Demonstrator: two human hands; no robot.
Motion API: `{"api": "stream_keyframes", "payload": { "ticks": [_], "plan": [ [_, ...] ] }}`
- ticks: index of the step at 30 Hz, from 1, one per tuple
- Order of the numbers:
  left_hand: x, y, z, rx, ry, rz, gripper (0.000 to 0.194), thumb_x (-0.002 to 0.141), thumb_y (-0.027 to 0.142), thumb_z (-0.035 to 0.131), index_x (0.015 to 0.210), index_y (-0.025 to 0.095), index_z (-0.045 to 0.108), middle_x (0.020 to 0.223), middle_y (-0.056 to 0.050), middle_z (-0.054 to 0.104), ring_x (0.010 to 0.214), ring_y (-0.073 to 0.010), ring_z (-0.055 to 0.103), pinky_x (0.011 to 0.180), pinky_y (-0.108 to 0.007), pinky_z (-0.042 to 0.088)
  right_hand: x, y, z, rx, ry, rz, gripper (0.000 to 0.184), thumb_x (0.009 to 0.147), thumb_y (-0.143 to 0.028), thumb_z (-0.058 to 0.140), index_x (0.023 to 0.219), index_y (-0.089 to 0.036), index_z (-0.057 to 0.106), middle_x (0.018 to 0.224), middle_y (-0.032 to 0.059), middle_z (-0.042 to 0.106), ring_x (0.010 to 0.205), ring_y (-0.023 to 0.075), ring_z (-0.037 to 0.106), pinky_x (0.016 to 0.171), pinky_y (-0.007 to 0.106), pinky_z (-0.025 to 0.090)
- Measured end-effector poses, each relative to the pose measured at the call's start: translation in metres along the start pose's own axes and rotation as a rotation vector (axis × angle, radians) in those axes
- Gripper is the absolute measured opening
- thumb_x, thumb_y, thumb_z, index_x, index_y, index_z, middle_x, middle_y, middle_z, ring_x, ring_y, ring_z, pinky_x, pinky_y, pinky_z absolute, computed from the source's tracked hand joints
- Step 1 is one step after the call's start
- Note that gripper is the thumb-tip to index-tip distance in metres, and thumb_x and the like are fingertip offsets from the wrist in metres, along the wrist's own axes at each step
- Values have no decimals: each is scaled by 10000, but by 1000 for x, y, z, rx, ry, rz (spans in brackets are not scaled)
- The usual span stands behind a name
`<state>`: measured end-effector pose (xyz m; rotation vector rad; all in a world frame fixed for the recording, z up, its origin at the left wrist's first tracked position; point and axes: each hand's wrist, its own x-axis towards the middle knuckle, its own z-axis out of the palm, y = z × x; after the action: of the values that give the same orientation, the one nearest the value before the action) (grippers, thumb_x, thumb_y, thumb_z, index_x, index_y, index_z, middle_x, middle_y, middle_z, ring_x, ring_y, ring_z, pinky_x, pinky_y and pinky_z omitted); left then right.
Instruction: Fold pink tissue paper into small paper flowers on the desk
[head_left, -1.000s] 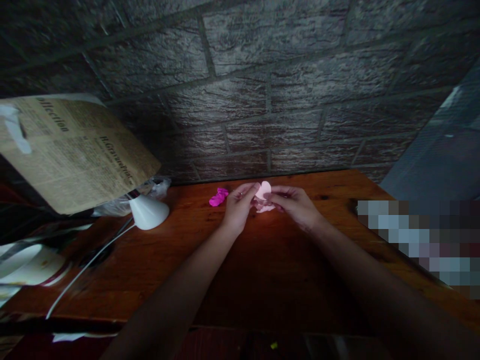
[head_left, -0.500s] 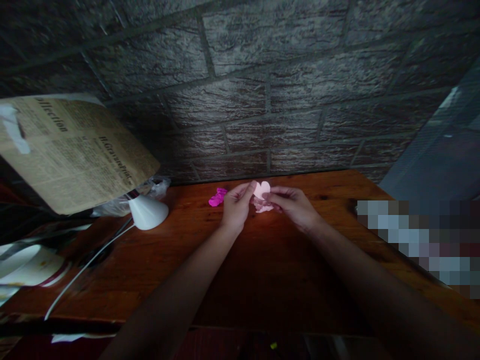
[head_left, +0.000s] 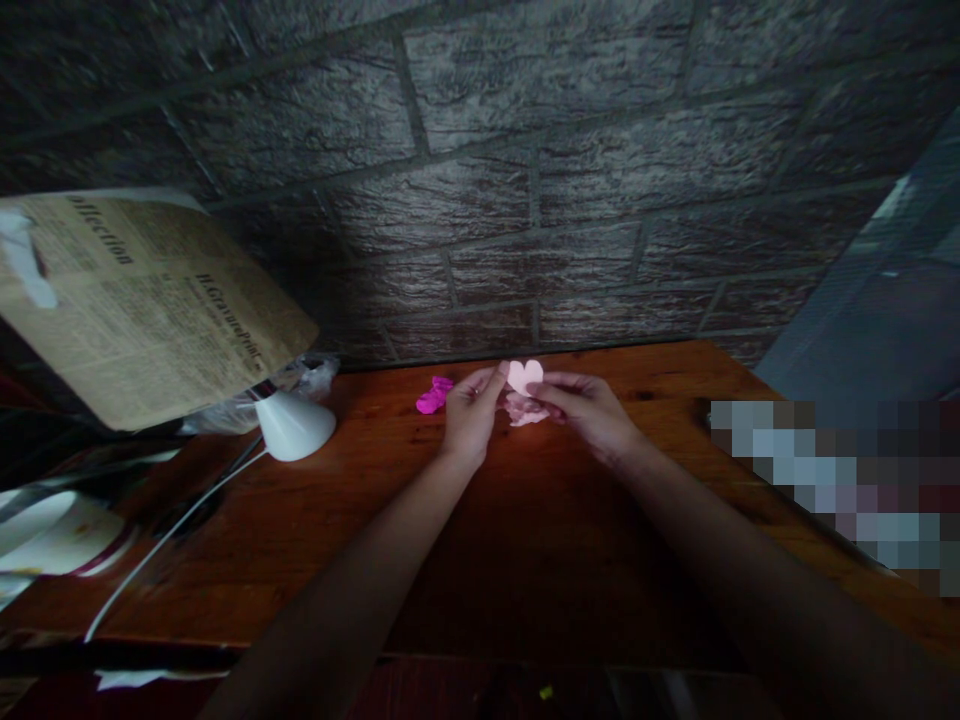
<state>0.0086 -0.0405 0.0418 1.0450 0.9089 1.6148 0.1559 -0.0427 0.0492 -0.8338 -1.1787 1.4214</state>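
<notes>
Between my two hands is a pale pink heart-shaped piece (head_left: 526, 376), thin and paper-like, its two lobes facing up. My left hand (head_left: 474, 405) pinches its left edge with thumb and fingers. On the other side, the thumb of my right hand (head_left: 581, 403) presses its lower right, with fingers behind. Just under it lies a small heap of similar light pink pieces (head_left: 527, 412), partly hidden by the right fingers. A bright magenta pile (head_left: 435, 396) rests on the wooden table (head_left: 525, 520), left of my left hand.
A lamp with a newspaper-print shade (head_left: 150, 310) and white base (head_left: 297, 428) stands at left, its white cord (head_left: 165, 545) running forward. Clear plastic (head_left: 319, 375) lies behind it. A white cup-like container (head_left: 64, 530) sits far left. The brick-patterned wall (head_left: 480, 220) borders the table's back.
The heart-shaped piece has turned slightly and shows more of its face and left lobe. Both hands stay in nearly the same place.
</notes>
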Motion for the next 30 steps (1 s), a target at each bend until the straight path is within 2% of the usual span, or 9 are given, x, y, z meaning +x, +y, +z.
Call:
{"api": "stream_keyframes", "payload": {
  "ticks": [6, 10, 16, 24, 30],
  "plan": [
    [0, -1, 0, 34, -18, 74, 247, 714, 409, 848, 789, 188, 768, 712, -9, 701, 627, -106, 586, 617, -235, 459, 0, -1, 0, 24, 5, 8, 294, 609, -376, 867, 794, -169, 770, 533, -39, 536, 578, 127, 531, 582, 288, 435],
    [-1, -2, -1, 92, 20, 119, 195, 758, 373, 829, 788, 193, 760, 658, 19, 657, 578, -86, 523, 581, -215, 414, -1, -1, 1, 54, 10, 25, 307, 585, -363, 882, 786, -158, 774, 538, -40, 541, 564, 115, 518, 583, 281, 419],
    [0, -3, -2, 110, -48, 90, 321, 747, 481, 811, 832, 176, 759, 735, -14, 708, 654, -117, 606, 643, -242, 470, 1, -2, -1, 54, 59, 42, 322, 529, -347, 906, 740, -147, 766, 540, -52, 547, 502, 52, 394, 525, 232, 311],
    [2, -10, -6, 241, -25, 214, 279, 810, 469, 758, 853, 195, 741, 779, -27, 732, 731, -147, 656, 704, -274, 512, 1, -2, -1, 51, 47, 52, 289, 550, -346, 888, 727, -154, 763, 522, -60, 509, 515, 59, 371, 535, 244, 294],
    [-2, -3, 0, 113, -43, 99, 311, 767, 450, 804, 947, 201, 751, 824, -31, 745, 691, -133, 645, 623, -251, 511, 1, -3, 0, 58, 38, 47, 259, 553, -317, 883, 710, -155, 756, 530, -56, 527, 512, 62, 387, 530, 248, 310]
  ]
}}
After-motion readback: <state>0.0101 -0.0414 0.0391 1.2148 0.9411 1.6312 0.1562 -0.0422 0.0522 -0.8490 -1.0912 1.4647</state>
